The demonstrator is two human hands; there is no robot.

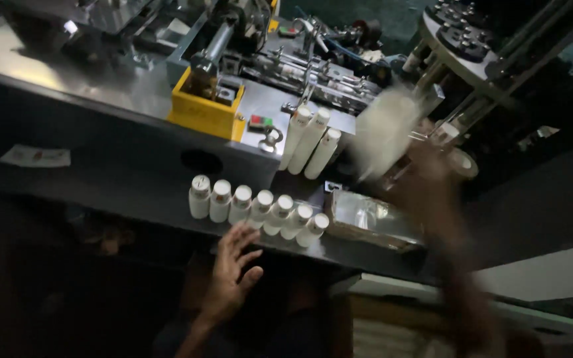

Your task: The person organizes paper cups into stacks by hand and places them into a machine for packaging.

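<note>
A large steel machine (pixel 134 79) fills the upper part of the view, its flat top brushed and dull grey, with rods, tubes and a boxy yellow housing (pixel 205 111) set into it. Below it runs a dark surface (pixel 101 192), smooth and faintly shiny. At the right a round turntable (pixel 462 43) carries dark sockets. A shallow box lined with crinkled clear film (pixel 373 219) sits on the surface.

Seven white plastic tubes (pixel 256 209), cylindrical with flat round caps, lie side by side in a row on the surface; three more tubes (pixel 310 140) lean against the machine's edge. The left hand (pixel 230 272) hangs just below the row, its grip wide open, fingers spread and holding nothing, fingertips close to the middle tubes. The right hand (pixel 432 172) is raised and badly blurred; a pale bundle (pixel 384 129) shows at its grip, which seems closed on it, though the blur leaves its shape unclear.
</note>
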